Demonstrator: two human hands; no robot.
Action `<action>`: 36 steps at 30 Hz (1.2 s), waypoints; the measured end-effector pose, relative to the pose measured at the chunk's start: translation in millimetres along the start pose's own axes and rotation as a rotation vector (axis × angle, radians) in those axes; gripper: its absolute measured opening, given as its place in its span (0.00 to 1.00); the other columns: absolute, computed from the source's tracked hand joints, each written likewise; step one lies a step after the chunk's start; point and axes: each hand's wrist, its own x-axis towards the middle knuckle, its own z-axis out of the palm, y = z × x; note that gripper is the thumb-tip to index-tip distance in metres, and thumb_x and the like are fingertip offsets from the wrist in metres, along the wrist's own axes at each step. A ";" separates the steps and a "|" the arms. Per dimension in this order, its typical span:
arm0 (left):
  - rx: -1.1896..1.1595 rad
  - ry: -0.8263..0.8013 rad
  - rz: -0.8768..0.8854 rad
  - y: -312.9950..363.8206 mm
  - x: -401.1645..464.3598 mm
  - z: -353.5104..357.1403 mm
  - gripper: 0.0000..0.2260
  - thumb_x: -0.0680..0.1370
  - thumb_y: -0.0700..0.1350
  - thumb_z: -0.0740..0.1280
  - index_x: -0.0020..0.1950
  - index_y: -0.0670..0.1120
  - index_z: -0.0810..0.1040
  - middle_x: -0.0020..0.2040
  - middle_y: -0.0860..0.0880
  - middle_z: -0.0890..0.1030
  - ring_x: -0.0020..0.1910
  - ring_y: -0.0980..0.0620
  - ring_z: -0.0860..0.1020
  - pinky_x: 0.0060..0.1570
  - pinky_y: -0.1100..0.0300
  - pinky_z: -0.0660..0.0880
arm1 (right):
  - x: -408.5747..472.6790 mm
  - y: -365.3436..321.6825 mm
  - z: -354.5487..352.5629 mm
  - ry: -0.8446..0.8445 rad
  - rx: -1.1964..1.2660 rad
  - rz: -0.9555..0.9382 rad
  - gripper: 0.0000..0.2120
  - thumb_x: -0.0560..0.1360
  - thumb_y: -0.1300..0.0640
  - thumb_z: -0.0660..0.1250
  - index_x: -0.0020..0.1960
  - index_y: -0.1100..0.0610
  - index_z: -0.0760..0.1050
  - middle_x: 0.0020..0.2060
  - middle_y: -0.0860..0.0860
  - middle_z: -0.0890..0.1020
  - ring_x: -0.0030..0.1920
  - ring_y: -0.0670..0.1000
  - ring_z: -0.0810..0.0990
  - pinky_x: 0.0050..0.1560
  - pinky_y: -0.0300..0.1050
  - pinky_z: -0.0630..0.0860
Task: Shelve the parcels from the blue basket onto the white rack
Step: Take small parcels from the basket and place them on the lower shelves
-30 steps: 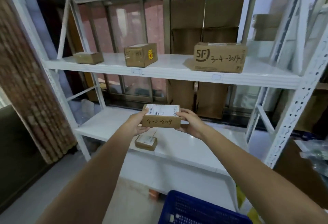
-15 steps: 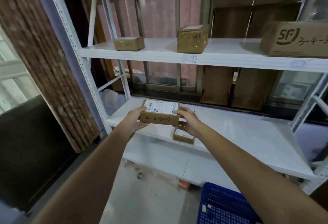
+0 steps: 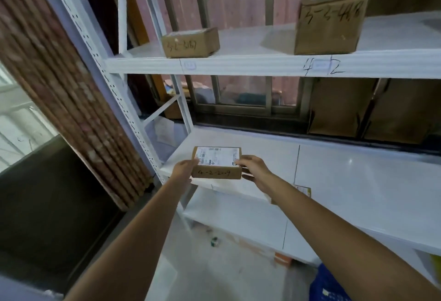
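Head view, close, toward rack [image 3: 238, 64]

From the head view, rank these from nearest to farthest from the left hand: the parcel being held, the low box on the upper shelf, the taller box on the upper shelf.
1. Held parcel, touching the left hand.
2. Low box, above on the upper shelf's left end.
3. Taller box, up and far to the right.
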 end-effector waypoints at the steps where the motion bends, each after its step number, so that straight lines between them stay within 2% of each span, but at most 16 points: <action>1: 0.025 0.013 0.014 0.9 13.4 1.5 0.06 0.76 0.46 0.69 0.40 0.46 0.75 0.38 0.50 0.77 0.38 0.52 0.75 0.41 0.55 0.72 | 14.3 2.8 3.0 0.009 -0.002 0.005 0.19 0.73 0.60 0.71 0.62 0.58 0.74 0.56 0.56 0.83 0.58 0.55 0.81 0.60 0.51 0.76; 3: 0.076 0.006 0.027 -2.9 40.0 5.5 0.06 0.76 0.47 0.69 0.42 0.46 0.77 0.40 0.50 0.77 0.41 0.50 0.75 0.45 0.52 0.73 | 37.7 11.3 6.9 0.032 -0.003 0.011 0.20 0.73 0.61 0.71 0.64 0.59 0.73 0.57 0.56 0.82 0.55 0.54 0.81 0.58 0.51 0.77; 6: 0.099 -0.049 0.034 -13.6 72.1 12.4 0.08 0.76 0.43 0.68 0.54 0.42 0.80 0.47 0.44 0.80 0.47 0.44 0.76 0.44 0.53 0.72 | 62.3 29.0 13.5 0.123 -0.033 -0.001 0.22 0.73 0.62 0.71 0.66 0.59 0.72 0.57 0.58 0.80 0.56 0.56 0.81 0.59 0.52 0.78; 7: 0.102 -0.065 0.029 -18.2 82.3 13.9 0.09 0.76 0.42 0.68 0.54 0.41 0.80 0.48 0.43 0.80 0.47 0.44 0.76 0.45 0.53 0.71 | 69.3 35.1 15.9 0.156 -0.048 0.008 0.22 0.73 0.62 0.71 0.66 0.59 0.72 0.57 0.59 0.80 0.57 0.57 0.81 0.60 0.54 0.78; 12: 0.138 -0.104 -0.017 -40.3 142.9 24.7 0.07 0.76 0.40 0.69 0.52 0.41 0.77 0.48 0.42 0.79 0.47 0.45 0.76 0.45 0.55 0.69 | 112.0 64.8 29.5 0.265 -0.159 0.047 0.20 0.73 0.60 0.69 0.65 0.55 0.73 0.54 0.54 0.81 0.55 0.55 0.80 0.61 0.54 0.76; 15: 0.192 -0.168 -0.081 -55.4 181.5 28.0 0.06 0.77 0.43 0.67 0.52 0.43 0.76 0.48 0.42 0.78 0.45 0.45 0.74 0.39 0.56 0.68 | 133.9 84.0 40.6 0.336 -0.215 0.067 0.19 0.74 0.57 0.68 0.65 0.54 0.73 0.52 0.52 0.82 0.49 0.52 0.79 0.52 0.48 0.76; 20: 0.279 -0.304 -0.195 -75.7 244.8 27.0 0.11 0.79 0.47 0.64 0.56 0.43 0.77 0.54 0.43 0.78 0.53 0.45 0.74 0.50 0.55 0.70 | 168.6 122.2 62.3 0.432 -0.253 0.116 0.18 0.77 0.54 0.66 0.66 0.55 0.74 0.56 0.53 0.81 0.53 0.54 0.80 0.52 0.50 0.78; 23: 0.313 -0.347 -0.226 -82.6 272.9 26.6 0.09 0.79 0.49 0.62 0.54 0.46 0.77 0.53 0.45 0.77 0.53 0.46 0.73 0.51 0.56 0.68 | 186.1 140.0 73.7 0.459 -0.262 0.135 0.18 0.77 0.56 0.65 0.66 0.55 0.74 0.57 0.53 0.81 0.51 0.53 0.79 0.47 0.46 0.75; 26: 0.307 -0.396 -0.233 -92.2 293.2 26.9 0.09 0.79 0.50 0.62 0.55 0.46 0.76 0.54 0.46 0.77 0.54 0.47 0.73 0.53 0.55 0.66 | 200.2 152.2 82.5 0.478 -0.264 0.150 0.20 0.76 0.57 0.65 0.67 0.56 0.72 0.59 0.52 0.80 0.54 0.53 0.78 0.48 0.45 0.73; 30: 0.280 -0.418 -0.254 -108.5 315.2 28.7 0.08 0.80 0.49 0.59 0.53 0.46 0.74 0.53 0.47 0.77 0.54 0.49 0.73 0.63 0.51 0.64 | 218.1 161.8 89.8 0.499 -0.275 0.161 0.19 0.76 0.57 0.65 0.67 0.57 0.70 0.61 0.51 0.79 0.57 0.54 0.78 0.49 0.44 0.71; 32: 0.265 -0.422 -0.264 -115.9 323.1 29.3 0.08 0.81 0.48 0.58 0.52 0.47 0.74 0.54 0.47 0.76 0.54 0.49 0.73 0.65 0.51 0.63 | 226.8 164.6 92.6 0.489 -0.287 0.168 0.19 0.76 0.58 0.64 0.67 0.56 0.70 0.61 0.51 0.79 0.56 0.54 0.77 0.49 0.44 0.71; 36: 0.210 -0.428 -0.263 -128.7 331.0 27.5 0.08 0.80 0.47 0.59 0.43 0.49 0.74 0.52 0.46 0.76 0.55 0.47 0.73 0.64 0.50 0.63 | 239.2 166.9 94.5 0.487 -0.322 0.159 0.21 0.75 0.58 0.64 0.68 0.55 0.70 0.62 0.50 0.79 0.57 0.54 0.78 0.54 0.48 0.74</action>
